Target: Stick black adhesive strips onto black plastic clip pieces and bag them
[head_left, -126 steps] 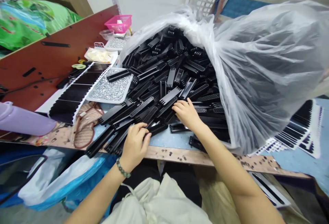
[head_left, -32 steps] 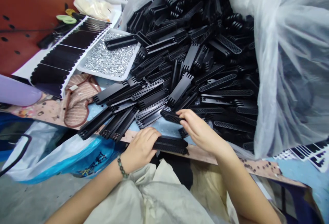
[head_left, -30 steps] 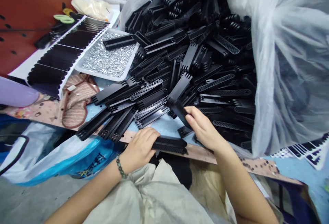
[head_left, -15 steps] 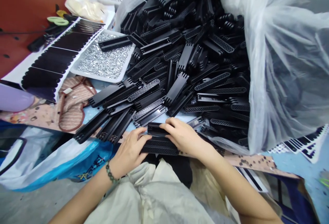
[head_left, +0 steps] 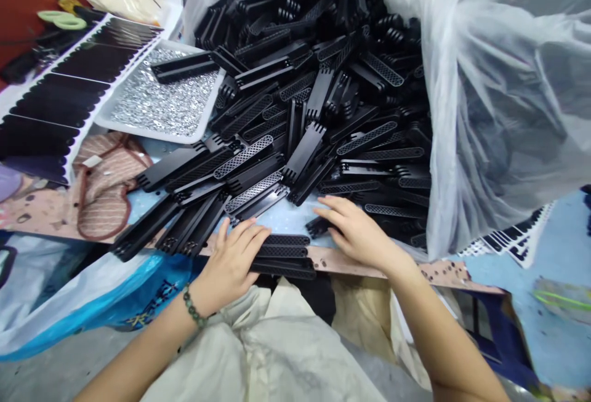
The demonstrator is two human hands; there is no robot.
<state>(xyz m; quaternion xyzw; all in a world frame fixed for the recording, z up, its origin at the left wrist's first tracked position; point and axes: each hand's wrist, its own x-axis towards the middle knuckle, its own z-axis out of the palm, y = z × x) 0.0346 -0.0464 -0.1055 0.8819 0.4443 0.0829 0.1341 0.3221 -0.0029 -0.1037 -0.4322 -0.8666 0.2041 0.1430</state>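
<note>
At the table's front edge, my left hand (head_left: 233, 260) is closed over the left end of a small stack of black plastic strips (head_left: 284, 255) with mesh-textured sides. Its thumb is by the lower strip and its fingers lie over the top. To the right, my right hand (head_left: 357, 233) is open, fingers apart, over a short black plastic piece (head_left: 317, 226). Whether it touches that piece, I cannot tell. Beyond both hands spreads a large heap of similar black slotted pieces (head_left: 305, 149), spilling from a clear plastic bag (head_left: 498, 112).
A white tray (head_left: 203, 120) of small silvery metal parts stands on the left, one black piece resting across it. Near it lie sheets of black stickers (head_left: 60, 103), striped fabric (head_left: 104, 189) and green-handled scissors (head_left: 62, 19). A blue-and-white bag (head_left: 115, 303) hangs below the table edge.
My right hand has left the stack and moved right, opening over another black piece. My left hand has stayed on the stack. The view has shifted slightly to the right.
</note>
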